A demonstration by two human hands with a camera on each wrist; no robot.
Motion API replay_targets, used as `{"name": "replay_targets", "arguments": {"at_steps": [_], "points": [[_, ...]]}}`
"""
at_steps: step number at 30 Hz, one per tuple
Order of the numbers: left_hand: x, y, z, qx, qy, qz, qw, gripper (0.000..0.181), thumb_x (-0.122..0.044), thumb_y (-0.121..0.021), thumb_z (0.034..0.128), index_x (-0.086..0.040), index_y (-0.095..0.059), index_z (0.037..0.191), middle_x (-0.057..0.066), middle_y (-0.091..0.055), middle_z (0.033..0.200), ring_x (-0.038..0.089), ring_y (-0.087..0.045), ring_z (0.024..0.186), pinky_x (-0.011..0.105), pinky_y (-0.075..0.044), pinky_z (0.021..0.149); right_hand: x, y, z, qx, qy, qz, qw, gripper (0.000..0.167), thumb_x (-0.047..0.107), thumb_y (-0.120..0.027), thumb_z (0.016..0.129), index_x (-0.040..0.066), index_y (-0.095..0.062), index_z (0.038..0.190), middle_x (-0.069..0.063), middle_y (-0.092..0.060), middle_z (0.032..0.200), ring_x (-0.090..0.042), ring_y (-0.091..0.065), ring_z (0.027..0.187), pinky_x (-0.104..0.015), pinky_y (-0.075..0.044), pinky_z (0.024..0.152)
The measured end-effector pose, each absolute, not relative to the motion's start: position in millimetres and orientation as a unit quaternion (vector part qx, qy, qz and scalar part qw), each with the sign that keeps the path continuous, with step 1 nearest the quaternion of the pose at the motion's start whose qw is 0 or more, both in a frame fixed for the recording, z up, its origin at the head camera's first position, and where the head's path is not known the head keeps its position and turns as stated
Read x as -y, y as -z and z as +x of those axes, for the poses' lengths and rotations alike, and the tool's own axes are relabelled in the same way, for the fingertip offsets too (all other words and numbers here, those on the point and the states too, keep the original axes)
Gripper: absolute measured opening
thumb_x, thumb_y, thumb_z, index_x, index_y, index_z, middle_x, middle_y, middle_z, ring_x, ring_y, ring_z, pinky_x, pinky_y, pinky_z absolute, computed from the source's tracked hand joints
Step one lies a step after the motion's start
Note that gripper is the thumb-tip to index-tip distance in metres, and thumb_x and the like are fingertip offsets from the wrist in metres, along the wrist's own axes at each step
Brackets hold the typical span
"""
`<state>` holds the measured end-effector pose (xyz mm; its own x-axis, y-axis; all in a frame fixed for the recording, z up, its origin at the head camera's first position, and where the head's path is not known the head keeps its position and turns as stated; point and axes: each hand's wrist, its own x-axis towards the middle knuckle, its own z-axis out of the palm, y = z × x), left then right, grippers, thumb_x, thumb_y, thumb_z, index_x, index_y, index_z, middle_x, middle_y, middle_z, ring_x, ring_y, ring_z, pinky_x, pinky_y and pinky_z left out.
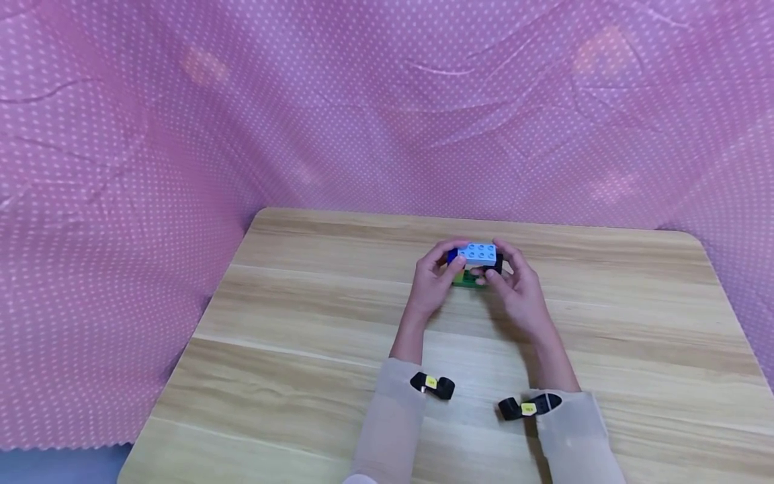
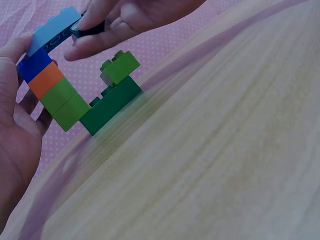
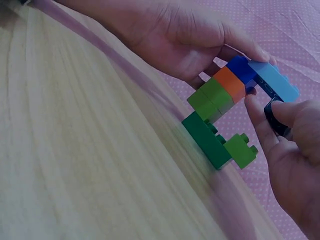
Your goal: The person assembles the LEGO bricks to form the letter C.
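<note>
A block structure stands on the table. Its base is a dark green brick, which carries a column of lime green bricks, an orange brick and a dark blue brick at its left end. At the right end sits a single lime green brick. From the column's top a light blue brick juts out to the right. My left hand grips the upper column and the light blue brick's left end. Below that brick's right end, my right hand pinches a black brick.
Wood-grain table lies under both forearms. A pink dotted curtain hangs behind the table's far edge and along its sides. Black straps sit on the sleeves.
</note>
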<state>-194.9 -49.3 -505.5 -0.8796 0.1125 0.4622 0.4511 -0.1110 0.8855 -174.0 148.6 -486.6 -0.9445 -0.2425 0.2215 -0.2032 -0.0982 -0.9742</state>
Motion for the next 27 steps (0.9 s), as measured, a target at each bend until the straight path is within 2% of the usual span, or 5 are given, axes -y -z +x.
{"name": "replay_targets", "arguments": {"at_steps": [5, 11, 18, 27], "points": [[49.4, 506.9, -195.8, 0.658, 0.712, -0.213, 0.117, 0.028, -0.006, -0.062, 0.1066, -0.005, -0.067, 0.134, 0.006, -0.067, 0.139, 0.02, -0.062, 0.125, 0.038, -0.053, 0.104, -146.3, 485.0, -173.6, -0.632, 0.755, -0.174, 0.02, 0.062, -0.013, -0.054, 0.103, 0.002, -0.036, 0.161, -0.02, -0.044, 0.151, -0.022, -0.072, 0.11, -0.031, -0.059, 0.098], [49.8, 506.1, -195.7, 0.659, 0.711, -0.215, 0.117, 0.029, -0.003, -0.062, 0.1059, -0.005, -0.067, 0.134, 0.008, -0.067, 0.14, 0.02, -0.062, 0.126, 0.04, -0.053, 0.106, -140.0, 483.7, -175.1, -0.602, 0.785, -0.147, 0.02, 0.052, 0.0, -0.055, 0.108, -0.008, -0.037, 0.155, -0.016, -0.049, 0.141, -0.02, -0.071, 0.111, -0.032, -0.057, 0.101], [49.4, 505.4, -196.5, 0.662, 0.708, -0.219, 0.114, 0.028, -0.002, -0.063, 0.1052, -0.004, -0.067, 0.133, 0.01, -0.067, 0.139, 0.022, -0.063, 0.126, 0.043, -0.054, 0.108, -133.5, 475.9, -174.0, -0.578, 0.809, -0.091, 0.044, 0.05, 0.02, -0.05, 0.112, -0.008, -0.04, 0.152, -0.014, -0.051, 0.14, -0.021, -0.069, 0.109, -0.032, -0.057, 0.102], [49.9, 506.9, -197.3, 0.665, 0.706, -0.222, 0.106, 0.027, -0.009, -0.062, 0.1071, -0.008, -0.068, 0.134, 0.004, -0.067, 0.14, 0.022, -0.063, 0.126, 0.041, -0.054, 0.107, -137.0, 468.9, -172.2, -0.597, 0.795, -0.098, 0.049, 0.053, 0.018, -0.055, 0.11, -0.011, -0.041, 0.153, -0.016, -0.048, 0.139, -0.02, -0.07, 0.114, -0.033, -0.054, 0.105]]}}
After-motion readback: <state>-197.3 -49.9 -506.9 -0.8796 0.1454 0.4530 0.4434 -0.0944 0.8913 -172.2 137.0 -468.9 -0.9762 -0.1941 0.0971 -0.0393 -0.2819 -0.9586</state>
